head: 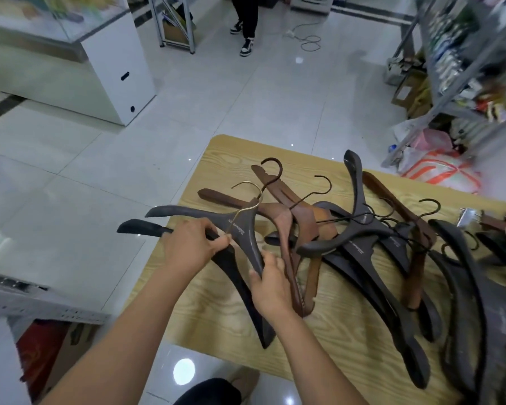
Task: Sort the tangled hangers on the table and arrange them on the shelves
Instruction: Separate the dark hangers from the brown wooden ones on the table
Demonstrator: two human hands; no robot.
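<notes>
Several dark and brown wooden hangers [360, 235] lie tangled on a light wooden table [234, 153]. My left hand [187, 247] grips a black hanger [237, 276] near its neck, at the table's left edge. Over it lies a second dark hanger [193, 212] with a brass hook; my right hand [270, 283] holds this one by its lower arm. Both held hangers stick out past the table's left edge. Brown hangers [292, 220] lie just right of my hands.
A metal shelf rack [462, 71] with goods stands at the far right, bags at its foot. A grey shelf [41, 302] lies at the lower left. A white counter [111, 71] is at the back left. A person's legs [247, 21] stand beyond, on the tiled floor.
</notes>
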